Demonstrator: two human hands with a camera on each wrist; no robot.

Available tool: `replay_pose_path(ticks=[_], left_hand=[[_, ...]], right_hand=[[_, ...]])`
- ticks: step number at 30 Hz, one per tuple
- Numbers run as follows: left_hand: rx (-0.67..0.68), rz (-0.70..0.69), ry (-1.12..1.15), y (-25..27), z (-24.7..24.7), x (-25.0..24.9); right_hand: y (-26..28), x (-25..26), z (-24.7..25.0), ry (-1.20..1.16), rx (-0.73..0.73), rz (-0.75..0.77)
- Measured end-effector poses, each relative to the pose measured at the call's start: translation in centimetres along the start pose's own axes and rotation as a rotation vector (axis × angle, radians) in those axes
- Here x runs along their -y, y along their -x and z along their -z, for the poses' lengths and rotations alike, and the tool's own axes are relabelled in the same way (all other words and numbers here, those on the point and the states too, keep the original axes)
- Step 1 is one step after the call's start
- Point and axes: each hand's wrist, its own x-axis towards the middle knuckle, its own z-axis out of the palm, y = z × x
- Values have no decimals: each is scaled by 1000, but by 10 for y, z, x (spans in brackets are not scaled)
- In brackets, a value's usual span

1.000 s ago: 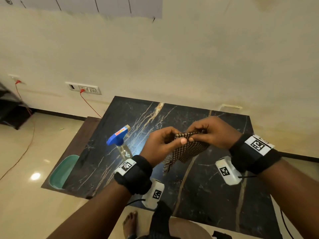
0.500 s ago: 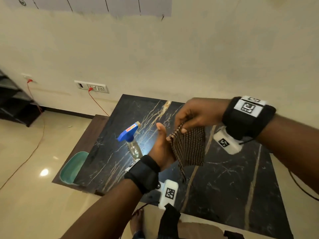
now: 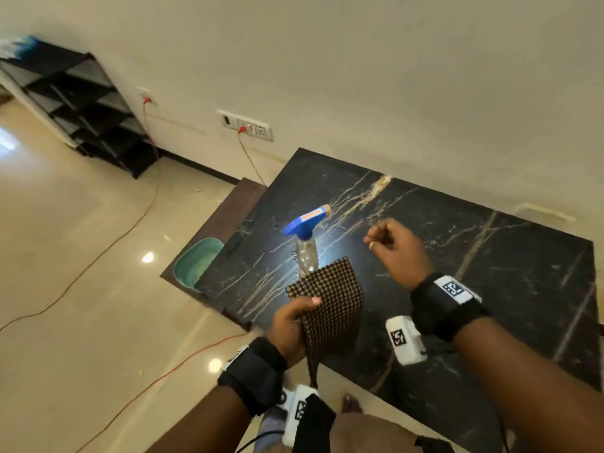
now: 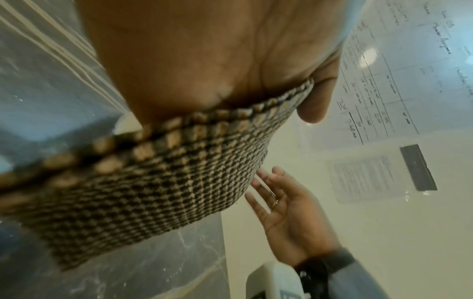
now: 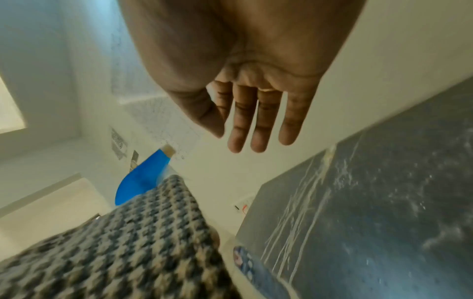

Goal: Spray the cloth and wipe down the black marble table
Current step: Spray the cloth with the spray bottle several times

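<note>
Checked cloth (image 3: 330,308) now hangs pinched in the left hand (image 3: 291,325) alone; right hand (image 3: 400,250) has let go, fingers loose.

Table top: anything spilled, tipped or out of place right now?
Nothing stands out. The spray bottle stands upright on the table, no puddle shows, the left hand holds the cloth, and the right hand is empty.

head looks down, wrist views close, sharing cloth (image 3: 330,305)
</note>
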Motion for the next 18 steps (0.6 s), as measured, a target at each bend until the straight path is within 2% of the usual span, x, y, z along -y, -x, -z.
replay_pose_path(ticks=[3, 8, 13, 18], left_hand=[[-101, -31, 78, 10, 38, -6], [-178, -100, 171, 22, 87, -32], [-114, -195, 274, 25, 112, -72], [-38, -190, 253, 3, 130, -108]], right_hand=[[10, 1, -43, -125, -21, -105], [2, 20, -107, -154, -77, -131], [-12, 24, -140, -177, -173, -158], [-22, 15, -139, -297, -189, -132]])
